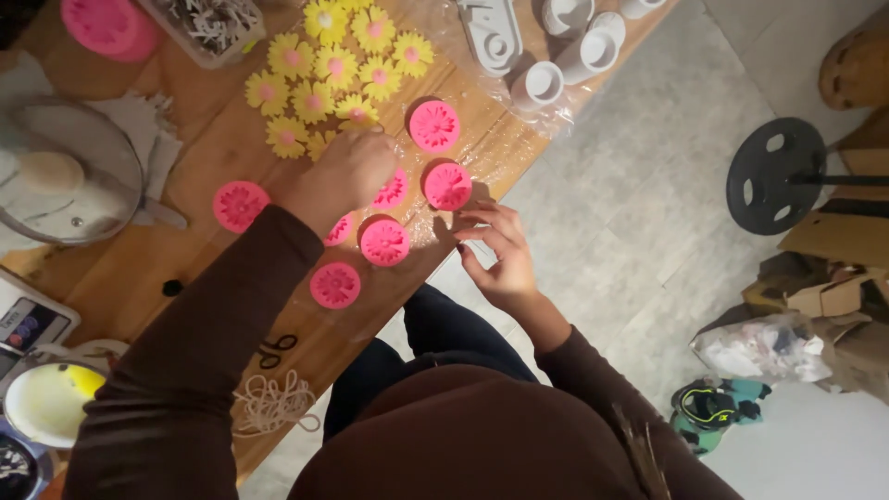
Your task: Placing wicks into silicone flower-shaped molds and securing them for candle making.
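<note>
My left hand (344, 174) reaches across the wooden table (185, 268), knuckles up and fingers curled down. Its fingertips sit at the edge of a cluster of yellow daisy-shaped flowers (315, 69) with pink centres; what is under the palm is hidden. Several round pink flower moulds (384, 243) lie around that hand on clear plastic film (482, 139). One mould (448, 185) lies just above my right hand (495, 252). That hand rests at the table's near edge, fingers spread, its fingertips touching the film.
White cylinder moulds (537, 85) stand at the far right of the table. A pink lid (102, 23), a tray of scraps (211, 23), a round grey appliance (65, 185), scissors (276, 350), string (273, 405) and a yellow-filled bowl (46, 403) lie left. A weight plate (773, 176) and boxes crowd the floor.
</note>
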